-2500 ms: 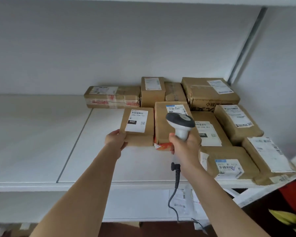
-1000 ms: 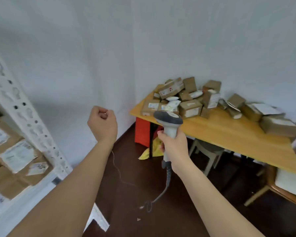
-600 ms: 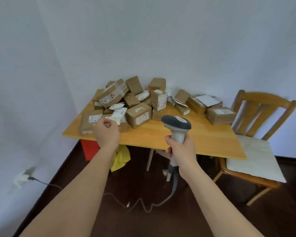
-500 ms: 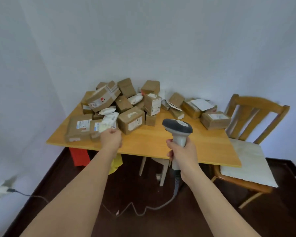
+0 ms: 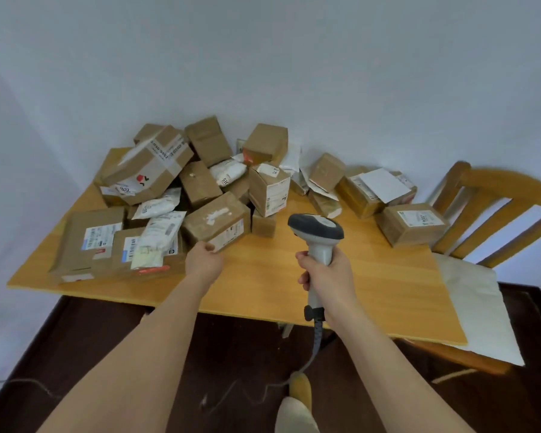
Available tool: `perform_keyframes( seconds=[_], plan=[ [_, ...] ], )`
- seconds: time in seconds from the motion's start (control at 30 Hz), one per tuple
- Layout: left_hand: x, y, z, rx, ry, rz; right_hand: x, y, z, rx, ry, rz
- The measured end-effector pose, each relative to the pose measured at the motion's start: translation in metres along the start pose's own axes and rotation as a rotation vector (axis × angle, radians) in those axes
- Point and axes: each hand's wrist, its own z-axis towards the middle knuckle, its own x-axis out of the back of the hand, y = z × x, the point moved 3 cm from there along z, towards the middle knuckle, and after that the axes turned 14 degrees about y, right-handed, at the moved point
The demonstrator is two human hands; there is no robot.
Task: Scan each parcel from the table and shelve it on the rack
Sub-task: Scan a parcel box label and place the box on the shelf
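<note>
Half a second on, the view has closed in on the table (image 5: 341, 276), and the left hand (image 5: 204, 260), which hung short of the near edge before, has reached over the wood to the brown cardboard parcel (image 5: 216, 225) at the front of the heap. Its fingers curl round that box's near lower corner, the thumb against the side; the box lies tilted, a torn white patch on its top face and a printed label on its right end. The right hand (image 5: 327, 275) is wrapped as before around the pale handle of the barcode scanner (image 5: 316, 232), whose dark grey, rounded head points toward the far pile; a coiled grey cable drops from the handle to the dark floor.

Smooth, honey-coloured wood forms the table top. On it lies a loose heap of matte kraft boxes, some taped, some with white labels, mixed with soft white plastic mailers (image 5: 160, 206). Left of the gripped parcel sits a flat box under a crinkled white mailer (image 5: 156, 242). Far right lies a single labelled box (image 5: 411, 223), well apart from the hand. A wooden chair (image 5: 481, 195) with a pale cushion stands just beside the table's right end.
</note>
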Motion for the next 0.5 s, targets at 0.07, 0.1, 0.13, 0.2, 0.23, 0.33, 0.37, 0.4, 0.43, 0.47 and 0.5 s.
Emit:
perform_keyframes(
  seconds=[0.07,0.1,0.13,0.2,0.23,0.33,0.37,0.4,0.43,0.47,0.5],
  plan=[
    [-0.011,0.004,0.024,-0.154,0.046,0.154,-0.020,0.004,0.032,-0.010,-0.067,-0.031],
    [-0.017,0.005,0.036,-0.225,0.068,0.235,-0.029,0.006,0.046,-0.019,-0.097,-0.047],
    [-0.024,0.009,0.048,-0.279,0.093,0.304,-0.038,0.008,0.063,-0.027,-0.135,-0.068],
    [-0.039,0.019,0.071,-0.343,0.125,0.401,-0.053,0.011,0.094,-0.037,-0.213,-0.127],
    [-0.046,0.025,0.081,-0.347,0.125,0.423,-0.059,0.014,0.108,-0.041,-0.249,-0.160],
    [-0.068,0.034,0.117,-0.375,0.119,0.551,-0.073,0.020,0.144,-0.046,-0.344,-0.231],
    [-0.075,0.032,0.127,-0.381,0.104,0.641,-0.078,0.023,0.154,-0.048,-0.370,-0.250],
    [-0.081,0.027,0.134,-0.370,0.078,0.719,-0.081,0.026,0.163,-0.055,-0.389,-0.267],
    [-0.087,0.021,0.137,-0.344,0.052,0.767,-0.084,0.029,0.170,-0.063,-0.404,-0.279],
    [-0.091,0.015,0.138,-0.320,0.035,0.794,-0.086,0.032,0.176,-0.072,-0.415,-0.287],
    [-0.095,0.011,0.138,-0.315,0.035,0.814,-0.087,0.035,0.182,-0.079,-0.424,-0.296]
  ],
)
